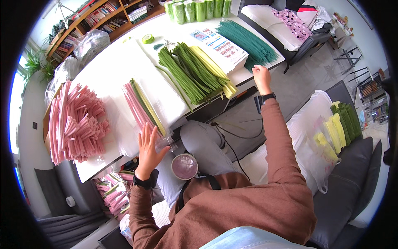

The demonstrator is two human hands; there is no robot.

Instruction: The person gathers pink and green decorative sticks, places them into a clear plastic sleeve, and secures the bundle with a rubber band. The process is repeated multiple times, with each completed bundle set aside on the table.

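Observation:
My left hand (pixel 149 152) lies with fingers spread over the near end of a clear plastic sleeve (pixel 160 140). Inside or on that sleeve are pink (pixel 136 104), green (pixel 141 101) and yellow chenille stems (pixel 153 115). My right hand (pixel 261 79) is at the table's right edge, its fingers curled beside a pile of teal stem wires (pixel 248 40). Whether the fingers pinch a wire is too small to tell. Left of this hand is a stack of printed instruction sheets (pixel 222 46). Bundles of green chenille stems (pixel 192 71) and pale yellow ones (pixel 210 62) lie in the table's middle.
A large heap of pink chenille stems (pixel 77 124) covers the white table's (pixel 108 68) left end. Green tape (pixel 148 39), pliers (pixel 168 43) and wrapped green rolls (pixel 189 11) sit farther back. A round tub (pixel 184 166) rests by my lap. Bagged stems (pixel 332 133) lie on the sofa.

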